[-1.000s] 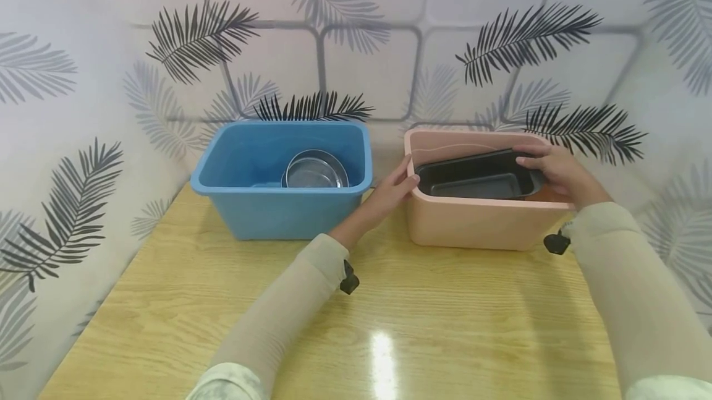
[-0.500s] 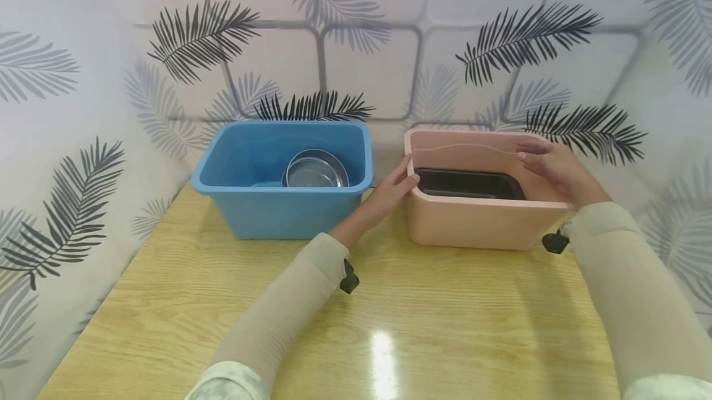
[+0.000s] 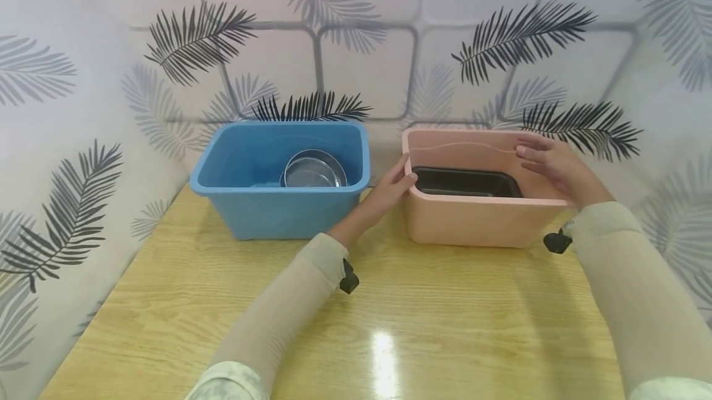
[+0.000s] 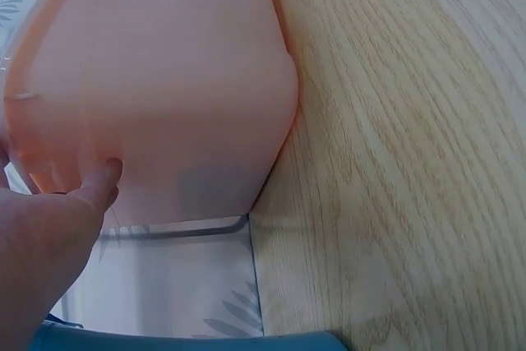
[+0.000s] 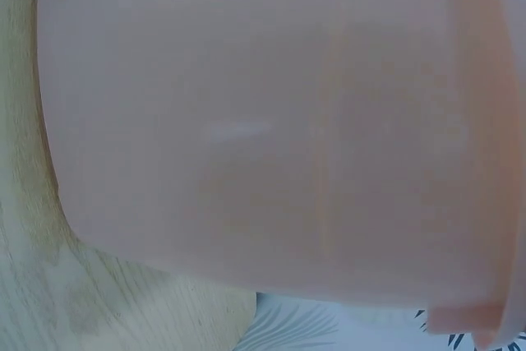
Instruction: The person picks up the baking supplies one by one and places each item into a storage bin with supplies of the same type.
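Observation:
A black loaf pan (image 3: 464, 182) lies low inside the pink bin (image 3: 473, 222), its front part hidden by the bin's near wall. My left hand (image 3: 392, 185) grips the bin's left rim. In the left wrist view, a fingertip of the left hand (image 4: 53, 232) presses on the bin's outer wall (image 4: 173, 96). Over the bin's right end, my right hand (image 3: 559, 166) is held with relaxed fingers apart from the pan, holding nothing. The right wrist view shows the bin's pale outer wall (image 5: 246, 162), with the hand itself out of frame.
A blue bin (image 3: 286, 214) stands to the left of the pink one, with round metal pans (image 3: 313, 172) inside at its right. Both bins are at the back of the wooden table (image 3: 445, 313), close to the leaf-patterned wall covering (image 3: 367, 72).
The loaf pan, tilted and held at its right end by my right hand a second ago, has dropped lower into the pink bin. The right fingers have let it go; my left hand stays put.

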A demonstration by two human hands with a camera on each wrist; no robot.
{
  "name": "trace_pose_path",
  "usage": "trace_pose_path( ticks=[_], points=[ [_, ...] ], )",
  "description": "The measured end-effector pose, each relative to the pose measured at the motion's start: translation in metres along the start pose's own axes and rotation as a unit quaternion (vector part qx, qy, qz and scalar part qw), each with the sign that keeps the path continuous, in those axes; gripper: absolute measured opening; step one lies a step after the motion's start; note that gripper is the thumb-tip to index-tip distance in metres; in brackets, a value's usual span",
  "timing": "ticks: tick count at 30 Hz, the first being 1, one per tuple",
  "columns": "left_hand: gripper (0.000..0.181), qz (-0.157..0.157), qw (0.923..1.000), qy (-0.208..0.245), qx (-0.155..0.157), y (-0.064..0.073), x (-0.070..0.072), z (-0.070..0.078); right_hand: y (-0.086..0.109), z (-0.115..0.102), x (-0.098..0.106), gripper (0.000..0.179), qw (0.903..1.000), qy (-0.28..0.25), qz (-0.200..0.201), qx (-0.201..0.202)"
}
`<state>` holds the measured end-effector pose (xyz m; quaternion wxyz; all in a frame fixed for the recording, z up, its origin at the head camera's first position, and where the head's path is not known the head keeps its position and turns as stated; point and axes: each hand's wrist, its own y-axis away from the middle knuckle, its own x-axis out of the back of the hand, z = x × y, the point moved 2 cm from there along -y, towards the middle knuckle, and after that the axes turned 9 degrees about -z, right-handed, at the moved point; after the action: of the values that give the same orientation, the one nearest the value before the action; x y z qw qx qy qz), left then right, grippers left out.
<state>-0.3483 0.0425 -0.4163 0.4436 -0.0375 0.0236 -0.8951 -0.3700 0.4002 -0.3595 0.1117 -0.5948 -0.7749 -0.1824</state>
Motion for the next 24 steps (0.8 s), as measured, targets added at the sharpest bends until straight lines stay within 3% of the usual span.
trace_pose_path(
  ticks=[9, 13, 18, 21, 24],
  points=[
    [0.066, 0.037, 0.9992, -0.019, 0.000, 0.004, 0.001, 0.000, 0.011, -0.016, -0.007, 0.077, 0.9998, 0.017, 0.007, 0.004],
    [0.063, 0.038, 0.9983, -0.043, -0.009, 0.010, -0.001, 0.001, 0.025, -0.027, -0.016, 0.084, 0.9962, 0.082, 0.031, 0.000],
    [0.059, 0.036, 0.9953, -0.085, -0.029, 0.025, -0.004, 0.005, 0.048, -0.042, -0.035, 0.082, 0.9824, 0.164, 0.088, 0.013],
    [0.058, 0.041, 0.9885, -0.143, -0.027, 0.042, -0.004, 0.006, 0.062, -0.048, -0.050, 0.073, 0.9722, 0.199, 0.110, 0.054],
    [0.060, 0.041, 0.9737, -0.224, -0.011, 0.061, -0.005, 0.005, 0.077, -0.051, -0.065, 0.066, 0.9595, 0.226, 0.133, 0.102]
  ],
)
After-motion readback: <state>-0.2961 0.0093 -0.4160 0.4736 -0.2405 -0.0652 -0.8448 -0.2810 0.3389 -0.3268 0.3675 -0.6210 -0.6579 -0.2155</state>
